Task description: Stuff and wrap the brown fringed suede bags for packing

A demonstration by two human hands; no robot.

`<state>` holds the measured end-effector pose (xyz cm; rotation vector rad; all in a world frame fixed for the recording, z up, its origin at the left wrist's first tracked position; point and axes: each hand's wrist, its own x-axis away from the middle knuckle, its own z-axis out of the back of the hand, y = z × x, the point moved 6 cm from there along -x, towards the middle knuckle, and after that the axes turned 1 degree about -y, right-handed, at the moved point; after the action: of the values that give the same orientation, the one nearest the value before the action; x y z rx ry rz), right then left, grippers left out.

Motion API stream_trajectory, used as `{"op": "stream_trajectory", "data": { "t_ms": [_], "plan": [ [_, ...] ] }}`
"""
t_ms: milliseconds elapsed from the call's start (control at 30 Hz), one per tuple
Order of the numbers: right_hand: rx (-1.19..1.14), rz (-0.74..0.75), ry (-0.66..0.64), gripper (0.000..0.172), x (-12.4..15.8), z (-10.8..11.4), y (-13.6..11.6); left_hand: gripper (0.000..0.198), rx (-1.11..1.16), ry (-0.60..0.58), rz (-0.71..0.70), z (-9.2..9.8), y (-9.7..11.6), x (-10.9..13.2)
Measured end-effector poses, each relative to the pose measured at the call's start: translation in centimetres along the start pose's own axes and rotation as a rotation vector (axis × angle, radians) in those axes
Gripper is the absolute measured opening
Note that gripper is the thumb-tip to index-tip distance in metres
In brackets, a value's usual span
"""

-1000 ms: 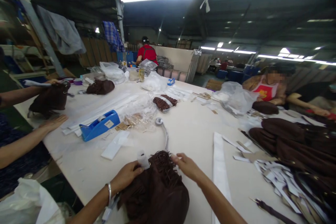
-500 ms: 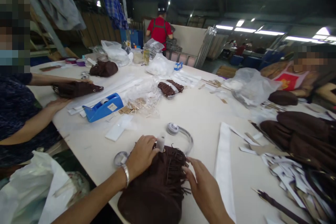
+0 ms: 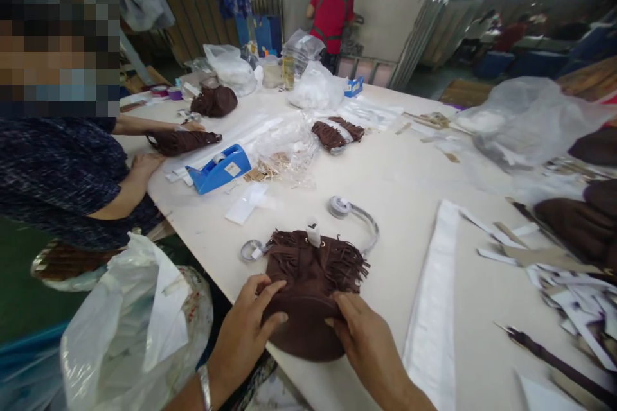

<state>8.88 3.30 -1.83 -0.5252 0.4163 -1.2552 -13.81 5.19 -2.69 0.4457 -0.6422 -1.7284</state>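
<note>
A dark brown fringed bag (image 3: 313,270) lies on the table in front of me, its flat oval base (image 3: 308,334) turned toward me over the near edge. My left hand (image 3: 250,318) pinches the base's rim on the left between thumb and fingers. On the right side of that rim, my right hand (image 3: 364,327) grips in the same way. Fringe spreads out on both sides of the bag's far end, where a whitish wrapped piece (image 3: 313,233) sits beside small metal rings. A grey strap, wrapped in clear film, curls beyond the bag, with one coiled end (image 3: 339,207) and another coil (image 3: 252,250) at the left.
A long white strip (image 3: 431,308) lies right of my hands, near scraps (image 3: 569,295) and a thin brown strap (image 3: 544,350). A blue tape dispenser (image 3: 222,169) stands ahead left. A co-worker (image 3: 62,173) handles another brown bag (image 3: 180,141). A plastic sack (image 3: 130,327) stands by the table's left edge.
My left hand has left the bag's far end and come back to the base rim. My right hand has moved from the fringe to the rim. The bag now lies straighter, fringe pointing away.
</note>
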Motion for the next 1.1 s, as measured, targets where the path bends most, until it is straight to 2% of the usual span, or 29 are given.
{"op": "stream_trajectory", "data": {
  "t_ms": [100, 233, 267, 367, 433, 467, 533, 567, 633, 767, 833, 900, 1000, 1100],
  "plan": [
    [0.117, 0.031, 0.051, 0.022, -0.1, 1.2, -1.1, 0.038, 0.071, -0.024, -0.084, -0.1, 0.6, -0.7],
    [0.304, -0.003, -0.001, 0.014, -0.1, -0.6, -0.1, 0.034, 0.150, -0.071, -0.171, -1.1, 0.3, -1.6],
    [0.350, -0.018, -0.023, 0.013, -0.1, -1.1, 0.4, 0.033, 0.167, -0.040, -0.161, -1.2, -0.2, -1.6],
    [0.442, -0.029, -0.012, 0.016, -0.1, -1.5, 0.6, 0.038, 0.204, 0.216, -0.067, -0.3, -2.0, -0.1],
    [0.466, 0.033, 0.077, 0.040, 0.0, -0.4, -0.7, 0.039, 0.242, 0.362, 0.058, 0.1, -3.1, 1.8],
    [0.461, 0.075, 0.125, 0.057, -0.1, 0.2, -1.6, 0.040, 0.264, 0.382, 0.133, -0.1, -3.4, 2.8],
    [0.400, 0.167, 0.160, 0.077, -0.6, 1.2, -3.6, 0.042, 0.291, 0.303, 0.270, -1.4, -3.6, 4.3],
    [0.354, 0.197, 0.140, 0.078, -1.0, 1.4, -4.3, 0.043, 0.285, 0.233, 0.319, -2.2, -3.5, 4.7],
    [0.273, 0.214, 0.066, 0.064, -2.0, 1.3, -5.4, 0.045, 0.241, 0.126, 0.360, -3.6, -2.9, 4.8],
    [0.357, 0.192, 0.023, 0.018, -2.9, 0.6, -5.9, 0.047, 0.249, 0.132, 0.414, -4.6, -2.6, 3.8],
    [0.446, 0.237, 0.051, 0.011, -2.3, -0.1, -5.8, 0.040, 0.351, 0.101, 0.431, -5.1, -2.9, 3.2],
    [0.486, 0.282, 0.078, 0.015, -1.2, -1.0, -5.3, 0.034, 0.438, 0.059, 0.426, -5.8, -3.3, 2.8],
    [0.456, 0.271, 0.106, 0.026, 0.5, -2.3, -3.6, 0.035, 0.477, 0.019, 0.421, -6.5, -3.7, 2.9],
    [0.406, 0.262, 0.085, 0.034, 1.7, -3.3, -1.9, 0.037, 0.432, 0.018, 0.395, -6.1, -3.6, 3.2]
  ]
}}
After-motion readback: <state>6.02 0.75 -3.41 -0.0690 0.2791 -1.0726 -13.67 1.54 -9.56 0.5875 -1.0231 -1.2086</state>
